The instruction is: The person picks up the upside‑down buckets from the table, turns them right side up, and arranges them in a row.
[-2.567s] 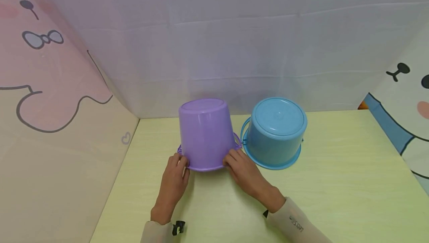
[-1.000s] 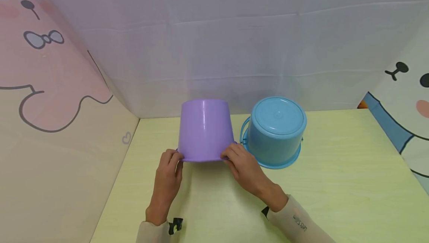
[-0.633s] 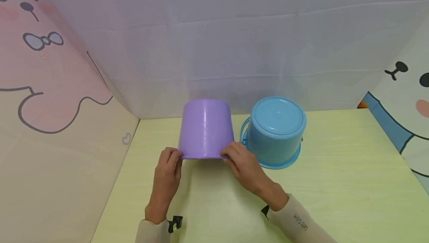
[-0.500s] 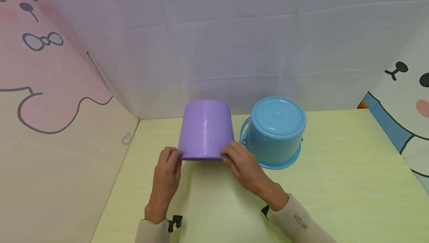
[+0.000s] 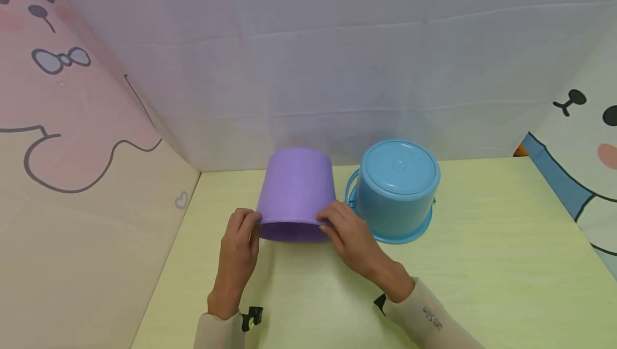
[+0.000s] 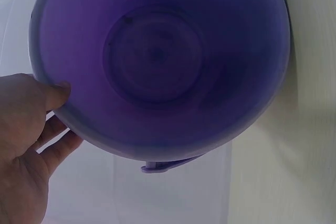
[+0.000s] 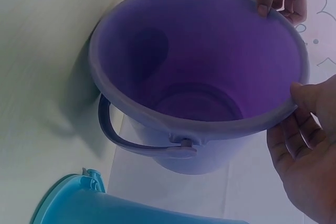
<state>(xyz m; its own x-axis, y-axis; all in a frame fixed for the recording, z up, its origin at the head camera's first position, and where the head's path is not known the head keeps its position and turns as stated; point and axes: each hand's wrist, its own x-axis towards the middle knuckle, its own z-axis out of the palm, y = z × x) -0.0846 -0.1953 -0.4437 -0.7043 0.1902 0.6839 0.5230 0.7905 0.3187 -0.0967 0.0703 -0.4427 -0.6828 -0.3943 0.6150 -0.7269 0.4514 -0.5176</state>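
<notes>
A purple bucket (image 5: 296,188) lies tipped back, its mouth facing me and its base toward the rear wall. My left hand (image 5: 238,239) pinches the upper rim on the left, thumb inside the mouth, as the left wrist view shows. On the right part of the same rim, my right hand (image 5: 352,239) pinches with its thumb inside and fingers outside. The bucket's handle (image 7: 142,148) hangs along its side in the right wrist view. The inside (image 6: 157,51) holds nothing visible. Close to the right, a light blue bucket (image 5: 397,194) stands upside down, its handle on its left side.
Both buckets are near the back of the pale yellow-green table (image 5: 482,263). A whitish curtain-like wall (image 5: 337,70) rises right behind them. Printed panels with cartoon animals flank the left (image 5: 87,140) and right (image 5: 588,167) sides.
The purple bucket has tipped from nearly upside down to lying back, its base turning away and its mouth coming into view. Both hands moved slightly up with the rim. The blue bucket stayed put.
</notes>
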